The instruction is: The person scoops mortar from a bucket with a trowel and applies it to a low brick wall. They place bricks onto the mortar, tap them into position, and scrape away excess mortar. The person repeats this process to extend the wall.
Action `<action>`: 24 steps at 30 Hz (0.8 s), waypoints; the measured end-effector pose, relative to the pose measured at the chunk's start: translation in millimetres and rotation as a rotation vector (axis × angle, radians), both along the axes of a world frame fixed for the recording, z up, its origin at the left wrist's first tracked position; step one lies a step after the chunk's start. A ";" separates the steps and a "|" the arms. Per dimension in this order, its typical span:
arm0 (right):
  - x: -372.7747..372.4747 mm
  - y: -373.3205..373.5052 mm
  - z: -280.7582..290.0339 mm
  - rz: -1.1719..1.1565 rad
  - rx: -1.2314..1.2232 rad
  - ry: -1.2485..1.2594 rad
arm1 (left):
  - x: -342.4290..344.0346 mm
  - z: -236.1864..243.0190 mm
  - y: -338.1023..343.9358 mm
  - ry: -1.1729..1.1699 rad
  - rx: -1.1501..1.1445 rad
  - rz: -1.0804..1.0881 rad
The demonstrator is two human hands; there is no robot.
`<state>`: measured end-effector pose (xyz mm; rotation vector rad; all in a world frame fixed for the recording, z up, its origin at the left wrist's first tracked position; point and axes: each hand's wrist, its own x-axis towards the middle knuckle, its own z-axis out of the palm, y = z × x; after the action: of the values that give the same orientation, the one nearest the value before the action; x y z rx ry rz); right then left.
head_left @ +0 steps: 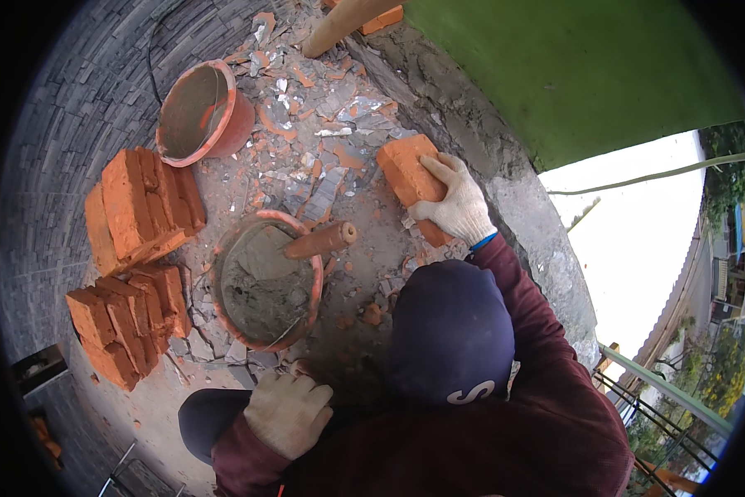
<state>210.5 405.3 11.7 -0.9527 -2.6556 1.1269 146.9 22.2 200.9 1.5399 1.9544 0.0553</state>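
Note:
My right hand (455, 207), in a white work glove, grips an orange brick (406, 170) by its near end and holds it beside the grey mortar-topped wall (472, 116). My left hand (287, 412), also gloved, is curled into a fist on my dark knee (203, 418), and I cannot tell whether it holds anything. Between the hands stands an orange pan of grey mortar (265, 286) with a wooden-handled trowel (321, 240) lying in it. A navy cap and maroon sleeves fill the lower middle.
Two stacks of orange bricks (140, 207) (124, 323) stand left of the pan. An orange bowl (198, 112) lies tilted behind them. Brick chips and rubble (314, 124) cover the floor. A wooden pole (343, 23) leans at the top. A green wall and a metal railing (662, 398) are on the right.

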 end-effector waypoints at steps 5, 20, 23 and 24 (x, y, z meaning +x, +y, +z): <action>-72.6 77.8 60.9 0.049 0.360 0.139 | 3.3 6.1 6.7 -0.017 0.065 0.033; -177.4 159.4 23.9 0.048 0.650 -0.095 | 4.7 13.7 9.9 -0.130 -0.046 0.078; -177.5 164.4 17.5 0.030 0.662 -0.082 | 0.9 9.8 14.1 -0.133 -0.044 0.061; -177.1 164.0 15.4 0.019 0.665 -0.078 | -1.0 8.4 15.8 -0.130 -0.038 0.053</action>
<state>33.4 569.3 27.0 -0.8356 -2.7854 0.1572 145.8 38.0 209.3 1.4249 1.8830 0.1366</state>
